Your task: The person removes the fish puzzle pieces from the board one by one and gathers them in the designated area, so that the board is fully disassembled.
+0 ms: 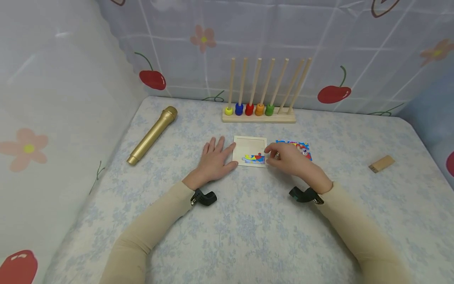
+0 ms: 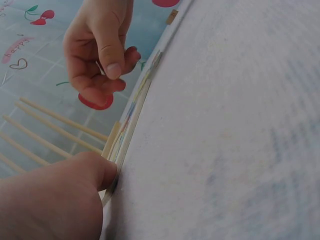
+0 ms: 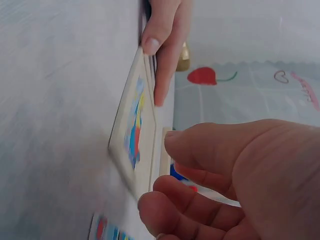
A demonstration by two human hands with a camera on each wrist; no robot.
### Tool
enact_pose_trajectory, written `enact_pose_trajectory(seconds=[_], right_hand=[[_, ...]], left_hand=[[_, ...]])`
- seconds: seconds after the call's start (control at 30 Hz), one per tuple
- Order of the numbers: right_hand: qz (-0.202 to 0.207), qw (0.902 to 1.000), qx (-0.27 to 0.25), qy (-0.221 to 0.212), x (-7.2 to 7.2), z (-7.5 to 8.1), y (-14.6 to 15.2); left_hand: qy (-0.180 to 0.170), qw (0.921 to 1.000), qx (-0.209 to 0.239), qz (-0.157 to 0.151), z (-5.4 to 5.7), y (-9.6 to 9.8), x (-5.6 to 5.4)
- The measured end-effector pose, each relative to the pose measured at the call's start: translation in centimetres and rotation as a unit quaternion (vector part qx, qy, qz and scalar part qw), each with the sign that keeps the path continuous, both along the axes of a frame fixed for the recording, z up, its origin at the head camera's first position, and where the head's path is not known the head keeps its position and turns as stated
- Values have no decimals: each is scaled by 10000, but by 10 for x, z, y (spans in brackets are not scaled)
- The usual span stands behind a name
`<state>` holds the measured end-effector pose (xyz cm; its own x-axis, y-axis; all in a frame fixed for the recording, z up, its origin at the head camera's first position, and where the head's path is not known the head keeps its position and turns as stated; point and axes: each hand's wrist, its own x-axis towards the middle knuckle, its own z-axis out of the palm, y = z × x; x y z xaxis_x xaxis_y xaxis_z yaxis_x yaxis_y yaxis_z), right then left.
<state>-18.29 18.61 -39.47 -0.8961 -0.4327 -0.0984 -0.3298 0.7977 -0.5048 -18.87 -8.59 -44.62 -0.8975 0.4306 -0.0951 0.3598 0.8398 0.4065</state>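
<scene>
My left hand [image 1: 214, 158] lies spread on the table, its thumb and index fingertip at the left edge of a small square wooden puzzle tray [image 1: 244, 144]. Several joined jigsaw pieces [image 1: 254, 158] in yellow, red and blue sit in the tray's lower right part. Just off the tray's right edge is my right hand [image 1: 289, 159], raised above the table in the left wrist view. Its fingers are loosely bent, and thumb and fingertips stand apart in the right wrist view, with nothing visible between them. Partly hidden behind that hand lie colourful jigsaw pieces [image 1: 304, 147].
A wooden bead stand [image 1: 259, 118] with upright rods and coloured beads stands behind the tray. To the left lies a gold microphone [image 1: 150, 138]. A small tan wooden block [image 1: 382, 163] rests at the far right. Patterned curtains [image 1: 262, 39] border the table.
</scene>
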Motion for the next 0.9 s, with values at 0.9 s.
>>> enact_pose_trajectory(seconds=[0.9], right_hand=[[453, 9989, 90, 127, -15, -11, -47]], left_hand=[[34, 10000, -42, -14, 0, 0, 0]])
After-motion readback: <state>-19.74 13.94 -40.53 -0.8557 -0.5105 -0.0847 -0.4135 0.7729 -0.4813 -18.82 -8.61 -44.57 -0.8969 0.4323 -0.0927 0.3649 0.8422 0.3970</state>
